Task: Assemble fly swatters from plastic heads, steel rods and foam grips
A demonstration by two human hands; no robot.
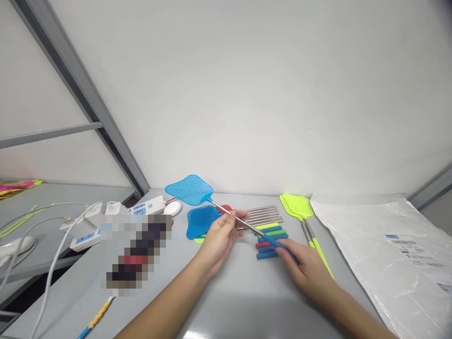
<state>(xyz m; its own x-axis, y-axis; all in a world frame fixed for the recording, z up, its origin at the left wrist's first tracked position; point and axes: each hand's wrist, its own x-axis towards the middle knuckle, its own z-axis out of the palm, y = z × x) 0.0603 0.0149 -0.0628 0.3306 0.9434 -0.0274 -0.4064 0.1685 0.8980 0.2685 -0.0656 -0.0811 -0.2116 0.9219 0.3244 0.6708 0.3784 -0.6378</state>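
Observation:
A blue fly swatter [189,189] is held slantwise above the table, its mesh head up at the left. My left hand [223,233] is closed round its metal rod, and my right hand [307,263] grips its blue handle. Beneath and beside my left hand lie loose blue swatter heads [201,222], with a red head [226,207] and a green edge partly hidden. Several metal rods [263,213] lie behind the hands. Under the held swatter is a row of coloured handles [267,254] in blue, red, green and yellow.
Two yellow-green fly swatters [297,205] lie to the right, beside a white plastic mailing bag [356,235]. At left are power strips [148,205], white cables [52,268], a round white object [173,207] and a pixelated patch. A grey frame post [92,103] stands there too.

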